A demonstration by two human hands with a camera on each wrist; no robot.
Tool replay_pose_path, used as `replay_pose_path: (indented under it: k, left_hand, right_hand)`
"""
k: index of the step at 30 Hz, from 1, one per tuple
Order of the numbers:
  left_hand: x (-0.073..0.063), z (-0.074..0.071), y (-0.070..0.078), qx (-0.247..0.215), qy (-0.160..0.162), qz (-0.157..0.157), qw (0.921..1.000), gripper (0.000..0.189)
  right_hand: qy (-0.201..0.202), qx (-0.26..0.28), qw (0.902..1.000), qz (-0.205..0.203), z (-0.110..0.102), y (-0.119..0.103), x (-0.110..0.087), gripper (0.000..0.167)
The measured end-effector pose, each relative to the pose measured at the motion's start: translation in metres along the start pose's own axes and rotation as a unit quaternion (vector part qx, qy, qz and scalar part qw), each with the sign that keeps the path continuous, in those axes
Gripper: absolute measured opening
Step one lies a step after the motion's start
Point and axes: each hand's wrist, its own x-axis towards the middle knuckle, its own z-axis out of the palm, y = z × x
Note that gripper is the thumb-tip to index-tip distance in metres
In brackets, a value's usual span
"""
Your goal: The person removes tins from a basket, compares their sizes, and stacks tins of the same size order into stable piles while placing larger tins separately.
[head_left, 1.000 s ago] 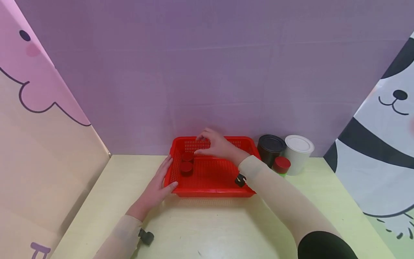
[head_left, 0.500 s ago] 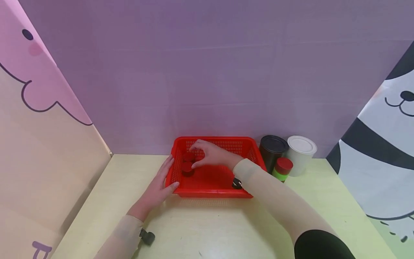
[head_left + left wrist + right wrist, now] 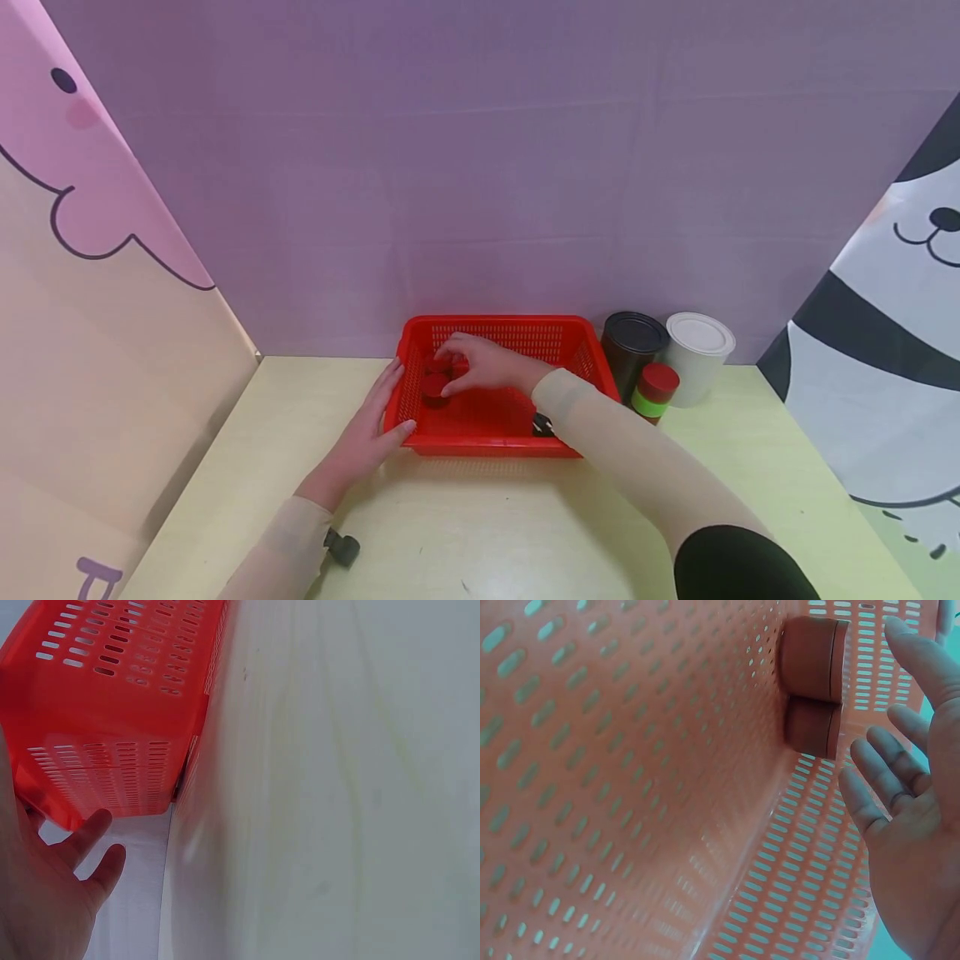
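Two red jars (image 3: pixel 808 660), right grip (image 3: pixel 486 365) parted just beside them, left grip (image 3: pixel 366 429) spread against red basket (image 3: pixel 480 443)

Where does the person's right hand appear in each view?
Head: the right hand is just below centre, over the slotted basket.
Left wrist: not in it.
Right wrist: along the right side.
Shared landmark: the slotted basket, visible in all three.

A black can (image 3: pixel 626 367) and a white can (image 3: pixel 697 367) stand side by side on a pale table (image 3: pixel 487 533) before a purple backdrop (image 3: pixel 495 183), with a green-banded, red-lidded jar (image 3: pixel 656 390) just in front. A cartoon panda (image 3: pixel 885 350) looms at right; a pink figure (image 3: pixel 97 217) with one dark eye showing spreads at left.
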Motion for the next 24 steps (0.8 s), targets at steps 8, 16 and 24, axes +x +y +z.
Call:
replay_pose_path:
  k: [8, 16, 24]
  left_hand:
    - [0.001, 0.000, -0.001, 0.001, 0.000, 0.008, 1.0000, 0.105]
    - [0.000, 0.000, 0.000, -0.006, 0.001, -0.001, 1.0000, 0.108]
    - [0.000, 0.001, -0.004, -0.004, -0.001, 0.001, 1.0000, 0.106]
  right_hand:
    - [-0.020, -0.016, 0.9994, 0.021, 0.002, 0.007, 0.004, 0.066]
    - [-0.041, -0.019, 0.9988, 0.020, 0.003, 0.014, 0.006, 0.063]
    - [-0.059, -0.014, 0.9979, 0.024, 0.004, 0.009, 0.005, 0.064]
